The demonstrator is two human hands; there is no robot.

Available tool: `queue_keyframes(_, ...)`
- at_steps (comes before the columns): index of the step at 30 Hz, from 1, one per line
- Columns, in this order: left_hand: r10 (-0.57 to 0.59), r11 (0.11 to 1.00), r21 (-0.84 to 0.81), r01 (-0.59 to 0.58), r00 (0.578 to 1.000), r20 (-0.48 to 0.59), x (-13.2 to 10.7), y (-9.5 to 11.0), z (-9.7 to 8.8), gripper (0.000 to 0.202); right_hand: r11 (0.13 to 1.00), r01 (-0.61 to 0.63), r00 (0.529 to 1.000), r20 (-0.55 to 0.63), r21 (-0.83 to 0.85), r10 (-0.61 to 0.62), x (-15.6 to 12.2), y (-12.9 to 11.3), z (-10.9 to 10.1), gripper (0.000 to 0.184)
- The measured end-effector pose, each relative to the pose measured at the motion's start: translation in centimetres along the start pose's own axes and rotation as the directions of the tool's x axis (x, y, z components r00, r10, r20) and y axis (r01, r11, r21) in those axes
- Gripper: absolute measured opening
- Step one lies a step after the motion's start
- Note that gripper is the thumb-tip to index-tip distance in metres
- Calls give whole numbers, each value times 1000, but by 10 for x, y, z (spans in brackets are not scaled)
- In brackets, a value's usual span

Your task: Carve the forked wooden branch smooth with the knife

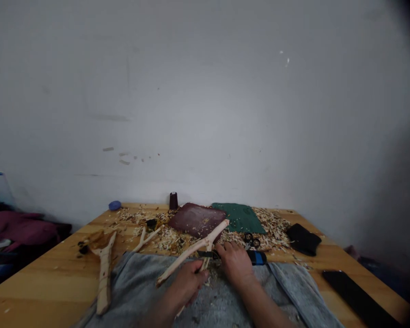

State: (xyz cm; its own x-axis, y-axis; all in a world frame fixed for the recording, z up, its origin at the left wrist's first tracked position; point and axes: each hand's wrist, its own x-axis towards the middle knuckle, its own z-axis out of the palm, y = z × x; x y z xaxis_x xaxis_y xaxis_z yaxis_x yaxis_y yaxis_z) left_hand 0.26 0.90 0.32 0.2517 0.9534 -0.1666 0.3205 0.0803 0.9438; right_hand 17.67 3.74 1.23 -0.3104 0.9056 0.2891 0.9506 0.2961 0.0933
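A pale, peeled forked branch slants over the grey cloth in front of me. My left hand is closed around its lower prong. My right hand grips a knife whose black and blue handle shows past the palm. Its dark blade points left and lies against the prong, just above my left fingers; the cutting edge is too small to make out. Wood shavings cling to the grey cloth beneath both hands.
A forked wooden piece and a smaller forked stick lie left. Behind are maroon and green sheets, scissors, a thread spool, purple tape roll and shavings. Black cloth and a phone-like slab lie right.
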Motion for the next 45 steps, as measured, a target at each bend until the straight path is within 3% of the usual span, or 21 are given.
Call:
queue_keyframes(6,-2,1000,19,2,1000,-2,-3,5,0,20,1000,-2,1000,2,0,2,0,1,4,31)
queue_keyframes(16,-5,1000,30,4,1000,19,-3,5,-2,21,999,-9,1000,-10,-31,8,3,6,2,32)
queue_keyframes(22,-7,999,46,3,995,98,-3,6,-11,29,1000,4,999,-36,-27,-5,4,11,6,30)
queue_keyframes(28,10,1000,-18,-8,989,147,-5,6,-13,22,1000,2,999,-37,1,-2,5,17,9,34)
queue_keyframes(37,12,1000,-8,-11,996,90,-2,4,-11,26,1000,-6,999,32,29,5,0,6,0,31)
queue_keyframes(45,27,999,-48,-23,996,84,-5,7,-8,26,999,-31,999,21,15,31,1,0,2,30)
